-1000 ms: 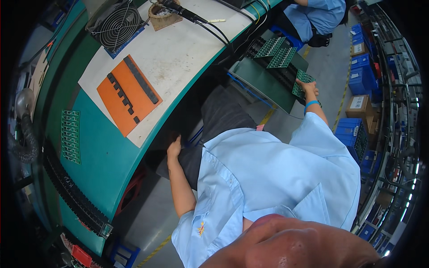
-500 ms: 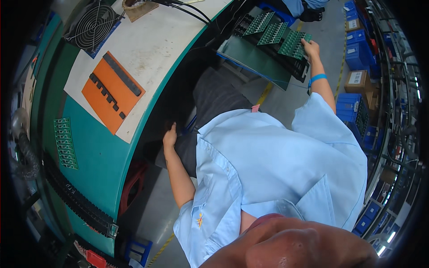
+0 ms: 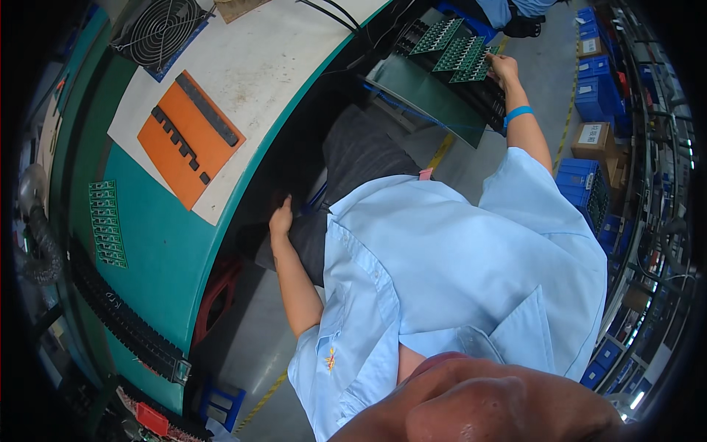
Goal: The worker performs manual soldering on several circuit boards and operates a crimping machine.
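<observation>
My right hand (image 3: 503,68) is closed on the edge of a green circuit board (image 3: 471,68) at the upper right. That board sits close beside another green board (image 3: 458,53), partly overlapping it in view. A third similar board (image 3: 437,35) lies farther left. All are over a black slotted rack (image 3: 482,99). My left hand (image 3: 280,219) hangs low beside my dark trousers, near the bench edge. Its fingers look curled, and nothing shows in them.
On the teal bench (image 3: 158,247) lie an orange plate (image 3: 184,151) with dark strips and a green board panel (image 3: 108,225). A round fan guard (image 3: 160,28) stands at the back left. A black track (image 3: 125,320) runs along the bench. Blue bins (image 3: 578,179) and cartons (image 3: 591,138) line the right.
My right hand has moved left with its circuit board, bringing it closer to the neighbouring board. The view has shifted slightly. My left hand stays in about the same place.
</observation>
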Action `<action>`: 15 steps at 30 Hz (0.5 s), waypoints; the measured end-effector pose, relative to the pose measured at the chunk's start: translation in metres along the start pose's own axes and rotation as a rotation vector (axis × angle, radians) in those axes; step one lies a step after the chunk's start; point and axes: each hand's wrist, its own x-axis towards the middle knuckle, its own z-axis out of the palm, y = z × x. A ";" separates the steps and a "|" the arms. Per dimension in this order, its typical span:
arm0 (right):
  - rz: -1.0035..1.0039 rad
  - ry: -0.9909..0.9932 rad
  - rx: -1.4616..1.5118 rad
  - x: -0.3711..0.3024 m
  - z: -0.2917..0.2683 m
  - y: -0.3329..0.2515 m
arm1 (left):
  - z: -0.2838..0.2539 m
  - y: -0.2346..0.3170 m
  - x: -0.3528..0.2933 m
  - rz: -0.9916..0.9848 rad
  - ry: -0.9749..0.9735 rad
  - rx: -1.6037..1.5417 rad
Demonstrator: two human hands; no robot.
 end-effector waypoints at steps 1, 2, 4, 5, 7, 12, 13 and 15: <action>0.000 -0.011 0.027 -0.003 0.001 -0.004 | 0.000 0.000 0.000 -0.008 -0.005 0.001; -0.001 -0.022 0.054 -0.005 0.002 -0.006 | 0.000 0.001 -0.001 -0.017 -0.010 0.002; 0.000 -0.014 0.020 -0.006 0.002 -0.010 | 0.000 0.001 0.001 -0.008 -0.009 0.005; 0.001 -0.008 -0.015 -0.007 0.003 -0.012 | 0.000 0.001 0.002 0.000 -0.006 0.008; 0.001 0.003 -0.086 -0.008 0.004 -0.015 | 0.000 0.001 0.004 0.016 -0.001 0.013; 0.052 0.058 -0.337 -0.019 0.000 -0.021 | 0.004 -0.009 0.011 0.023 0.020 -0.045; 0.051 0.060 -0.337 -0.018 -0.002 -0.019 | 0.004 -0.010 0.012 0.025 0.018 -0.046; 0.032 0.074 -0.289 -0.016 -0.002 -0.011 | 0.005 -0.010 0.015 0.051 0.024 -0.040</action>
